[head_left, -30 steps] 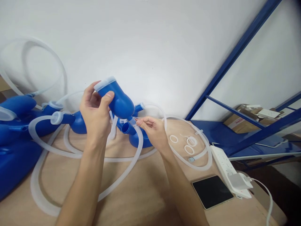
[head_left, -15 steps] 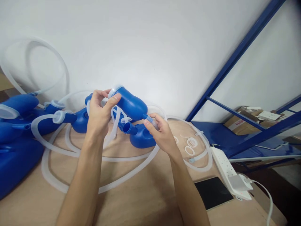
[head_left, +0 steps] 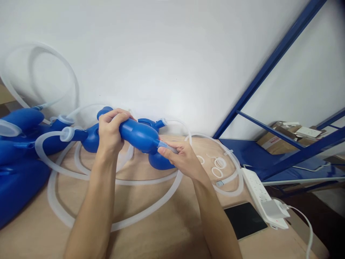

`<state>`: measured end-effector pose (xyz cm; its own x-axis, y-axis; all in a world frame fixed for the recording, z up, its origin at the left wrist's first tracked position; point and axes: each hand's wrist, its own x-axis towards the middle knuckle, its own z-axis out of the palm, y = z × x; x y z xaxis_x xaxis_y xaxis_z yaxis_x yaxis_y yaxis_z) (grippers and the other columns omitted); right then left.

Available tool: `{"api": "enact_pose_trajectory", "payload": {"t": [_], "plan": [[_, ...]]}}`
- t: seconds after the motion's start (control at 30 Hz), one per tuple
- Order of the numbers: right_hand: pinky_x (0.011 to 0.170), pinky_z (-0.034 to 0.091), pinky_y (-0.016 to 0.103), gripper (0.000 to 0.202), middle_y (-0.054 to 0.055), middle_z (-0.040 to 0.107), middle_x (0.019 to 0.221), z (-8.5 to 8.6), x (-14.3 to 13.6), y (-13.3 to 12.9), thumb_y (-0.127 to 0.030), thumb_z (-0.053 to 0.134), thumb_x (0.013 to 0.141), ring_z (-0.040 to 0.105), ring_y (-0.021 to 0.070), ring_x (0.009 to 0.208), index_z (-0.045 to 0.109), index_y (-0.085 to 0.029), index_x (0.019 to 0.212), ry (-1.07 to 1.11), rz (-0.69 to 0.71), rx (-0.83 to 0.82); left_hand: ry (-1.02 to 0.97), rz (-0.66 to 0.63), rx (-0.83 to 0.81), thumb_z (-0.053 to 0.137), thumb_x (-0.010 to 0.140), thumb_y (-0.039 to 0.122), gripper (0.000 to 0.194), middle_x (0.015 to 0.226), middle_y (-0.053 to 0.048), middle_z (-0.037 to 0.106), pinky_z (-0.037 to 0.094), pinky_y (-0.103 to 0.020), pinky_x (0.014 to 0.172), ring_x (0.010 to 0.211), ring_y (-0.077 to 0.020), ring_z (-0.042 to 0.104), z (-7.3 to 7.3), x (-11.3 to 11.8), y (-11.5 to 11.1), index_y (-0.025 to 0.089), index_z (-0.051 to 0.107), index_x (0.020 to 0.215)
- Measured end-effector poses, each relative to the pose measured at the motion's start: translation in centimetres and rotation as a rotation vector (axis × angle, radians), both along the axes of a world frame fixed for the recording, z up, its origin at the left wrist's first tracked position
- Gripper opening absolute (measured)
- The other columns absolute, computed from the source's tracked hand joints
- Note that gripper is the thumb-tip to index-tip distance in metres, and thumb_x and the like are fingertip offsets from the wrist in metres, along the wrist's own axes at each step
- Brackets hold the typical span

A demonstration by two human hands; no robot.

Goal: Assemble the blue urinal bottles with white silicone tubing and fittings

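Observation:
A rounded blue plastic urinal funnel (head_left: 140,135) is held above the table, its narrow spout pointing right. My left hand (head_left: 111,129) is closed round its wide end and hides the rim. At the spout, my right hand (head_left: 183,158) is closed on the clear hose end (head_left: 167,145), which joins the spout. Behind and below sits a blue urinal bottle (head_left: 161,162), partly covered by the funnel. Another blue part with a handle (head_left: 147,121) shows behind my hands. Translucent hose (head_left: 151,208) loops across the tabletop.
Several blue urinal bottles (head_left: 24,180) crowd the left side, some with clear lids (head_left: 67,134). White rings (head_left: 217,172) lie on the right of the table (head_left: 151,237). Nearby are a dark tablet (head_left: 245,220), a white power strip (head_left: 257,190) and a blue metal shelf (head_left: 237,154).
The funnel has come lower and a little left, and turned so its capped end is out of sight. My left hand has shifted from pinching the cap to wrapping that end.

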<state>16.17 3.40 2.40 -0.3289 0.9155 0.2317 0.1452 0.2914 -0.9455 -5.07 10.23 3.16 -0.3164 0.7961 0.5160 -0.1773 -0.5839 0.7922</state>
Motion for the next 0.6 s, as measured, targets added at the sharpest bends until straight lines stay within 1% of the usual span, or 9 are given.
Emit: {"api": "enact_pose_trajectory", "payload": {"t": [0.13,0.27,0.37,0.43,0.53,0.6], "plan": [[0.077,0.050,0.030,0.045,0.000,0.065,0.083,-0.1,-0.5,-0.1,-0.060,0.074,0.091,0.056,0.0164,0.081,0.084,-0.018,0.104,-0.018,0.138,0.006,-0.023,-0.004,-0.059,0.069,0.065,0.023,0.013,0.058,-0.004,0.068,0.048,-0.034,0.058,0.061,-0.0195,0.060,0.2,-1.1,-0.1,0.022,0.074,0.052],[0.080,0.049,0.031,0.041,0.000,0.064,0.086,-0.1,-0.6,-0.2,-0.052,0.070,0.096,0.052,0.0161,0.081,0.082,-0.018,0.115,-0.058,0.203,0.026,-0.095,-0.055,-0.126,0.070,0.061,0.024,0.010,0.059,-0.004,0.067,0.052,-0.036,0.055,0.061,-0.0210,0.062,0.5,-1.5,-0.4,0.022,0.073,0.052],[0.075,0.048,0.030,0.039,-0.001,0.063,0.086,-0.2,-0.4,-0.1,-0.050,0.068,0.097,0.050,0.0161,0.079,0.081,-0.021,0.120,-0.106,0.221,0.054,-0.149,-0.087,-0.170,0.070,0.061,0.024,0.008,0.060,-0.004,0.067,0.053,-0.037,0.055,0.062,-0.0218,0.064,0.6,-1.4,-0.5,0.021,0.072,0.053],[0.075,0.050,0.031,0.040,-0.001,0.065,0.086,-0.4,-0.2,0.1,-0.052,0.067,0.098,0.053,0.0172,0.079,0.080,-0.023,0.121,-0.142,0.221,0.071,-0.175,-0.098,-0.187,0.070,0.060,0.023,0.006,0.061,-0.004,0.067,0.055,-0.037,0.056,0.062,-0.0219,0.065,0.6,-1.2,-0.5,0.020,0.072,0.055],[0.083,0.054,0.032,0.043,0.001,0.070,0.094,-0.7,0.0,0.4,-0.055,0.067,0.098,0.061,0.0210,0.092,0.079,-0.025,0.126,-0.177,0.231,0.092,-0.216,-0.109,-0.217,0.070,0.056,0.024,0.005,0.062,-0.004,0.066,0.057,-0.036,0.056,0.063,-0.0216,0.065,0.6,-0.9,-0.4,0.020,0.071,0.053],[0.085,0.054,0.033,0.043,0.001,0.071,0.096,-0.8,0.0,0.6,-0.055,0.066,0.098,0.062,0.0214,0.094,0.079,-0.024,0.126,-0.195,0.249,0.104,-0.235,-0.119,-0.237,0.070,0.053,0.024,0.005,0.062,-0.004,0.065,0.058,-0.035,0.057,0.064,-0.0217,0.065,0.6,-0.7,-0.3,0.019,0.070,0.051]]}}
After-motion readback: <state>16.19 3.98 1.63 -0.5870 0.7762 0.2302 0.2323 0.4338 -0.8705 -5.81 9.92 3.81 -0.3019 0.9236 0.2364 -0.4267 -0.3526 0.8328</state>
